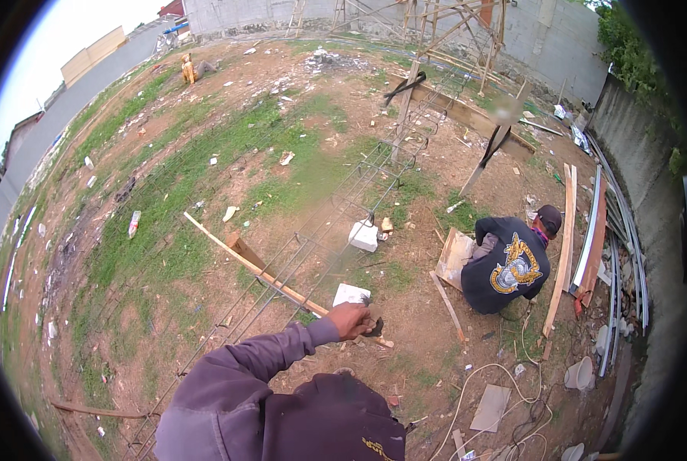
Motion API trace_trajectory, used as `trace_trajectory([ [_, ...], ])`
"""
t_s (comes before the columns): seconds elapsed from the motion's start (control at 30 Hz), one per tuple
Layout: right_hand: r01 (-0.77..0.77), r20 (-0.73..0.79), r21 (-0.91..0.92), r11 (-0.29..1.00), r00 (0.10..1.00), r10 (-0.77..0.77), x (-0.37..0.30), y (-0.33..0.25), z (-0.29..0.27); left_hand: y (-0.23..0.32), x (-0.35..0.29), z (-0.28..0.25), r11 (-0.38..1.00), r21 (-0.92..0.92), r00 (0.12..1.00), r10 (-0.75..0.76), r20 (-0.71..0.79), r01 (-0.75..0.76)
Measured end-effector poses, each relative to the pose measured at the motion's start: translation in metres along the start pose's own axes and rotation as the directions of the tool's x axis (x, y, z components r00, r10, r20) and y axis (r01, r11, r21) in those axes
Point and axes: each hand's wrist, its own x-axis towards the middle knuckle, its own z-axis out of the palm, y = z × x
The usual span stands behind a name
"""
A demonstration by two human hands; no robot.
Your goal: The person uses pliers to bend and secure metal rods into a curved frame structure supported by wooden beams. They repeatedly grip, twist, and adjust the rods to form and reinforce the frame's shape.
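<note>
My left hand [351, 320], at the end of a purple sleeve, is closed. Dark thin strands show above its fingers and a dark piece below; I cannot make out what they are. Beside the hand runs a rebar cage [297, 250] of long bars and square ties, reaching from lower left to upper middle. A long pale wood strip [243, 257] lies across the cage, its near end by my hand. Just behind the hand is a white block [351, 294]. My right hand is out of sight.
A co-worker in a dark printed shirt [509, 265] crouches at right beside a wooden board [456, 257]. Another white block [364, 236] sits farther off. Planks [562, 253], metal lengths [620, 200] and a cable [466, 392] lie at right. A timber frame [466, 115] stands behind.
</note>
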Motion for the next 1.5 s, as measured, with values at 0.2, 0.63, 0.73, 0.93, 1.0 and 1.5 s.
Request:
trace_trajectory([
  [0.2, -0.018, 0.012, -0.052, 0.998, 1.000, 0.018, -0.034, 0.038, -0.019, -0.007, 0.007, -0.007, 0.998, -0.054, 0.999, 0.040, 0.007, -0.040],
  [0.63, -0.075, 0.071, -0.159, 0.984, 0.994, 0.087, -0.070, 0.119, -0.002, 0.007, 0.000, -0.014, 0.980, -0.197, 0.986, 0.034, 0.160, -0.002],
  [0.73, -0.072, 0.046, -0.137, 0.988, 0.996, 0.079, -0.068, 0.135, 0.002, 0.016, 0.002, -0.008, 0.995, -0.072, 0.968, -0.044, 0.248, 0.064],
  [0.93, -0.077, -0.019, -0.078, 0.994, 0.997, 0.076, -0.078, 0.150, 0.011, 0.022, 0.008, 0.002, 0.999, -0.018, 0.990, 0.038, 0.135, -0.036],
  [1.0, -0.069, -0.038, -0.066, 0.995, 0.997, 0.067, -0.083, 0.153, 0.015, 0.017, 0.011, 0.004, 0.999, -0.010, 0.987, 0.052, 0.150, -0.051],
  [1.5, -0.186, -0.037, -0.003, 0.983, 0.982, 0.186, -0.083, 0.159, 0.043, 0.031, 0.020, -0.020, 0.997, 0.075, 0.946, -0.046, 0.322, 0.023],
])
